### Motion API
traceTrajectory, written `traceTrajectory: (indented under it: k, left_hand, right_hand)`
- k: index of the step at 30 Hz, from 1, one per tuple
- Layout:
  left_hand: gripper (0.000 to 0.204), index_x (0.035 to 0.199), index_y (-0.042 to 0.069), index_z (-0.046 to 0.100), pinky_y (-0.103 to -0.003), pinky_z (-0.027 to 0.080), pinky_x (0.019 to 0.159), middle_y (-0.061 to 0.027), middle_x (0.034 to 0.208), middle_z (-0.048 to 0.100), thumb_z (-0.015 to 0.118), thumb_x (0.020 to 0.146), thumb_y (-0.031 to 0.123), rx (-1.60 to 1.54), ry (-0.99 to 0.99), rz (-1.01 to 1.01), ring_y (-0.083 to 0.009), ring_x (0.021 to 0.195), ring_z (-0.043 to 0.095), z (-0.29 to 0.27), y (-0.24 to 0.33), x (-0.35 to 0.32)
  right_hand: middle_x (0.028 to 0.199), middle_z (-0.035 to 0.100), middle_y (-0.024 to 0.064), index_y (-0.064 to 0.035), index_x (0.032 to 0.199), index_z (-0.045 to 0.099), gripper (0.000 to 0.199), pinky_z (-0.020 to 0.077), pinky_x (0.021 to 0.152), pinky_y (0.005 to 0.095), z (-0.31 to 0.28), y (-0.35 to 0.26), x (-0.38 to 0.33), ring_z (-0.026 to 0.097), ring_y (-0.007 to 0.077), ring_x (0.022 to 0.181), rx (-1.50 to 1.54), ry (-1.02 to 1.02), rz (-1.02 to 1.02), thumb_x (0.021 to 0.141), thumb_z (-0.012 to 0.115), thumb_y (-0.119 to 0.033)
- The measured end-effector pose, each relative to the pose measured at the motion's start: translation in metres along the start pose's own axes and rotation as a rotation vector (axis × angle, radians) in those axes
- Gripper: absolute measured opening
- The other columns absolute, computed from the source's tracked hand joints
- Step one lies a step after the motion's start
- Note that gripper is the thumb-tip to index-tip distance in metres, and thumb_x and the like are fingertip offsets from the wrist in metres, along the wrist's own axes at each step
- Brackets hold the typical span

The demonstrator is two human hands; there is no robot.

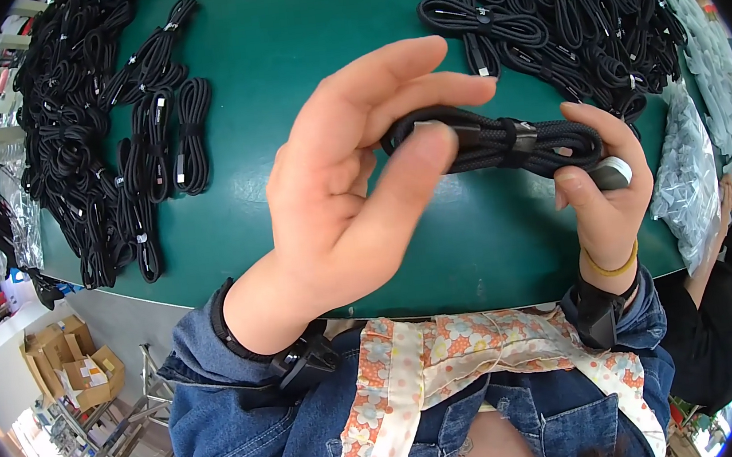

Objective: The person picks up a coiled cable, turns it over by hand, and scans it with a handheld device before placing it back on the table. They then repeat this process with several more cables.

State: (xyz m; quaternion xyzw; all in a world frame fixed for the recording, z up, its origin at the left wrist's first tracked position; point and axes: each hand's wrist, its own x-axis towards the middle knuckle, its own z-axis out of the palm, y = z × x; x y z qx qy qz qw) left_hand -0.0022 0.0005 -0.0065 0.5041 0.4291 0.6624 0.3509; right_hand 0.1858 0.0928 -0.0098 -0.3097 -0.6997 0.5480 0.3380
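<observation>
A coiled black braided cable (545,145), bound at its middle with a strap, is held level over the green table. My left hand (343,177) pinches its left end, the thumb pressing on top and two fingers stretched out above. At the other end, my right hand (612,194) has the cable's loop between thumb and forefinger. A small rounded thing, grey and white (613,173), also sits inside my right hand; its kind I cannot make out.
Coiled black cables are heaped on the left (72,152) and right (575,10) of the green table (291,22). Clear plastic bags (685,168) lie at the right edge, near another person's arm (726,217). Cardboard boxes (72,362) stand at lower left.
</observation>
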Motion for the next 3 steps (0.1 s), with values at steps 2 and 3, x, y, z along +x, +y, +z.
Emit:
traceTrajectory:
  k: [2, 3]
  left_hand:
    - [0.043, 0.121, -0.004, 0.027, -0.025, 0.041, 0.080, -0.0246, 0.102, 0.051, 0.043, 0.081, 0.001, -0.048, 0.001, 0.025, -0.0218, 0.093, 0.053, -0.0017, -0.0023, -0.0005]
    - [0.043, 0.121, -0.004, 0.027, -0.025, 0.041, 0.080, -0.0246, 0.102, 0.051, 0.043, 0.081, 0.001, -0.048, 0.002, 0.026, -0.0218, 0.093, 0.053, -0.0022, -0.0026, -0.0002]
  right_hand:
    - [0.098, 0.053, 0.0101, 0.0076, 0.104, 0.049, 0.044, 0.0410, 0.071, 0.0200, -0.0012, 0.0038, -0.0003, 0.052, 0.0116, 0.080, -0.029, -0.008, -0.039, 0.064, 0.067, -0.001]
    - [0.098, 0.053, 0.0101, 0.0076, 0.104, 0.049, 0.044, 0.0410, 0.071, 0.0200, -0.0009, 0.0041, 0.0003, 0.052, 0.0116, 0.080, -0.029, -0.009, -0.040, 0.064, 0.067, -0.001]
